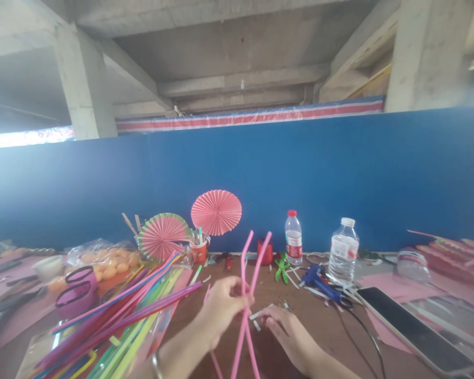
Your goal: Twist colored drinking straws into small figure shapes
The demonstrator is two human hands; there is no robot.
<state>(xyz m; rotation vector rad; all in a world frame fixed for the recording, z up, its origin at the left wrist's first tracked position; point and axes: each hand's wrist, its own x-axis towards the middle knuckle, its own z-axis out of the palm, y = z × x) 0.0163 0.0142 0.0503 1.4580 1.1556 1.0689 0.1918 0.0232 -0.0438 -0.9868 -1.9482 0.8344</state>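
Observation:
My left hand (225, 305) is closed around two long pink straws (256, 263), held upright over the table. They cross in an X just below my fingertips, and their lower ends run out of the frame. To the right, my right hand (286, 329) has its fingertips pinched at a short white strip (256, 315), close to the crossing of the straws. Another pink straw (215, 363) passes beneath my left wrist. A bundle of coloured straws (114, 326) lies to the left of my left arm.
Pink pleated paper fans (216, 212) stand at the back beside a pen cup (198, 251). Two water bottles (343, 252), a blue glue gun (319, 282) with a cord and a phone (414, 329) lie right. Orange balls (110, 263) in plastic sit left. A blue partition (300, 168) borders the table.

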